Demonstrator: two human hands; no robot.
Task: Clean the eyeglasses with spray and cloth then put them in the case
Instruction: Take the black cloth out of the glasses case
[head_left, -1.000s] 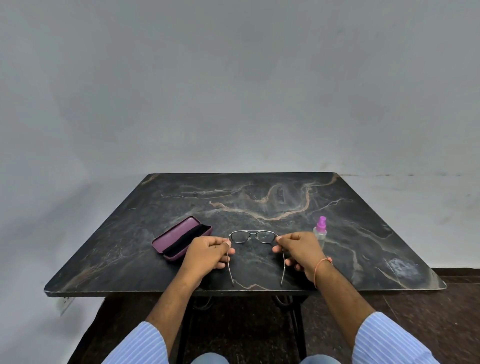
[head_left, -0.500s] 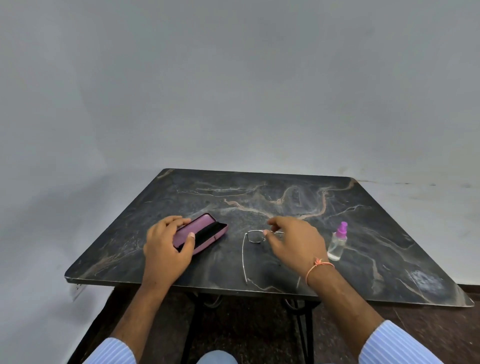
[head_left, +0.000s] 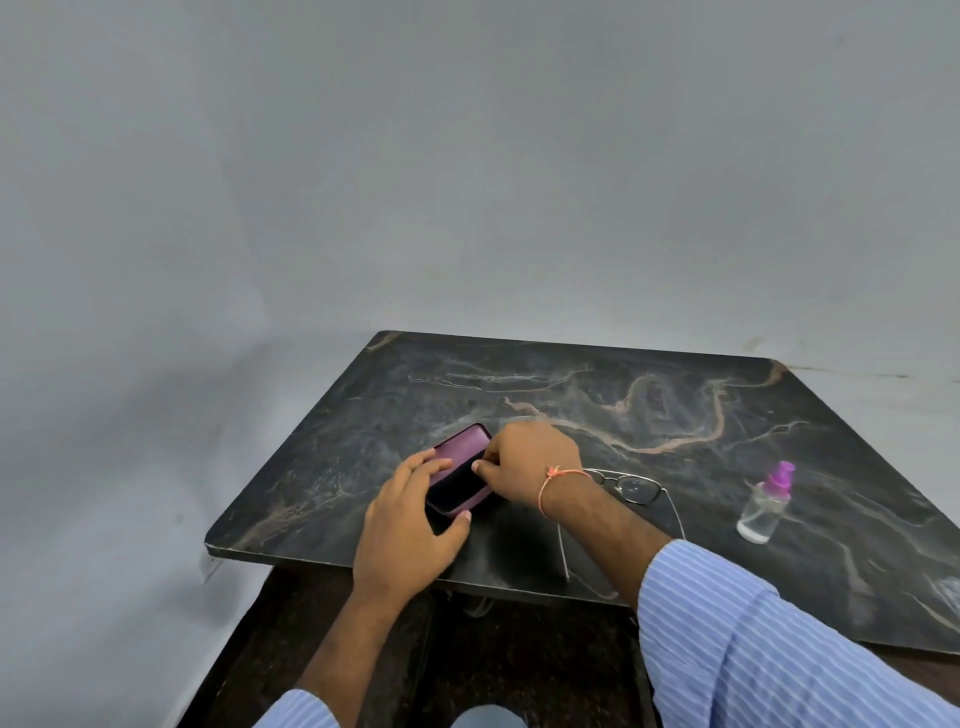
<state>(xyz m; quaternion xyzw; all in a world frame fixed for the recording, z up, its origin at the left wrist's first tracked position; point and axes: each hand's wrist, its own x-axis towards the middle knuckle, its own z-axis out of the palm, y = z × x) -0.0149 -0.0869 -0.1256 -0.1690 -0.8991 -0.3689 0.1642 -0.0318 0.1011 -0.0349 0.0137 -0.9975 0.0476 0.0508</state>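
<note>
A purple eyeglass case (head_left: 464, 451) lies open on the dark marble table (head_left: 649, 415), its dark inside facing up. My left hand (head_left: 410, 525) grips the case's near end, thumb on one side and fingers on the other. My right hand (head_left: 524, 460) reaches across to the case's right edge, fingertips pinched at the opening; what they pinch is hidden. The thin metal eyeglasses (head_left: 631, 488) lie on the table with temples unfolded, partly behind my right forearm. A small clear spray bottle (head_left: 766, 506) with a pink cap stands at the right. No cloth shows.
The table's near edge (head_left: 332, 558) runs just below my left hand. A plain grey wall stands behind the table, and dark floor shows beneath it.
Both hands let go of the eyeglasses, which stay on the table. My left hand moved to the case and took hold of it; my right hand followed across to the case's opening.
</note>
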